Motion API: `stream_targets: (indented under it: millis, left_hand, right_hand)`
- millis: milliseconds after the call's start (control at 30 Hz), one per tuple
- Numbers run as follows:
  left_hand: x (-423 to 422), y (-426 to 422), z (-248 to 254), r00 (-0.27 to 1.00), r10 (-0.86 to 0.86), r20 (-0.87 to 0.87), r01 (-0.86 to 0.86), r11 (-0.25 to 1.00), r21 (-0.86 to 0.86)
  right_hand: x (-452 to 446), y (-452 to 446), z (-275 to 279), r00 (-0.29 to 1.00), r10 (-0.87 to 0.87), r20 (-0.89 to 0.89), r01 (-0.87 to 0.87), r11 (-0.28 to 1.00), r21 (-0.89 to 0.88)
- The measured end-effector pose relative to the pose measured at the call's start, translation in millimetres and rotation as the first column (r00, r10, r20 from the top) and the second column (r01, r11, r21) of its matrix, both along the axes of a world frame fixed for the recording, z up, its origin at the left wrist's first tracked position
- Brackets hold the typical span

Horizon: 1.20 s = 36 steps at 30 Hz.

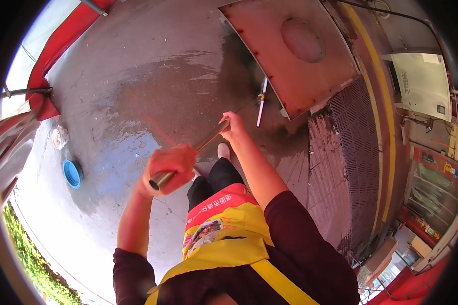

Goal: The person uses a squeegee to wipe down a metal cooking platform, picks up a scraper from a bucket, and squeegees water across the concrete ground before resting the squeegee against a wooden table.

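A long metal pole (pixel 208 137) runs slantwise in front of my body. Near its thick, open end my left hand (pixel 172 165) is wrapped around it. Farther along, my right hand (pixel 231 125) grips the same pole with bent fingers. At the far end of the pole, a flat head with a white strip (pixel 261 103) and a small yellow joint lies low over the dark, wet floor, beside a reddish-brown metal panel (pixel 300 56).
A blue basin (pixel 72 173) and a white bucket (pixel 60 137) stand on the floor at the left. Perforated metal plates (pixel 359 127) and a yellow-edged step (pixel 387 117) lie at the right. Red fabric (pixel 48 61) hangs at the upper left.
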State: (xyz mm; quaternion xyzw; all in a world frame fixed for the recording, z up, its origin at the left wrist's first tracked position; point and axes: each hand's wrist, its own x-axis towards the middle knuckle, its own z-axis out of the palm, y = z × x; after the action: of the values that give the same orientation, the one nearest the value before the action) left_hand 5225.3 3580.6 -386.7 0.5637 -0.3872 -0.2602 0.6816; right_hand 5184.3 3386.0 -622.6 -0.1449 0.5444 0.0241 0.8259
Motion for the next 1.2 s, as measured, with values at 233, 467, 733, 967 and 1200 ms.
stream_targets:
  millis: [233, 467, 733, 967, 1200]
  left_hand:
    - [25.0, -42.5, -26.8, 0.997, 0.082, 0.005, -0.082, 0.997, 0.011]
    - [34.7, 2.8, -9.5, 0.948, 0.311, 0.063, -0.314, 0.948, 0.05]
    - [-22.9, 99.6, 75.6, 0.761, 0.602, 0.244, -0.648, 0.726, 0.231]
    - [-51.8, 179.0, 127.8, 0.744, 0.628, 0.226, -0.661, 0.74, 0.12]
    - [-60.7, 85.3, -7.6, 0.946, 0.301, -0.121, -0.305, 0.952, -0.012]
  right_hand:
    - [46.5, -46.6, -16.5, 1.0, 0.01, -0.028, -0.012, 0.997, -0.079]
    - [101.5, 5.7, -6.5, 0.937, 0.347, 0.038, -0.345, 0.937, -0.058]
    - [106.2, 197.2, 49.9, 0.705, 0.695, 0.144, -0.708, 0.703, 0.073]
    - [37.6, 263.1, 116.0, 0.784, 0.54, 0.306, -0.619, 0.717, 0.321]
    - [-37.3, 65.0, 2.9, 0.948, 0.306, -0.083, -0.305, 0.952, 0.027]
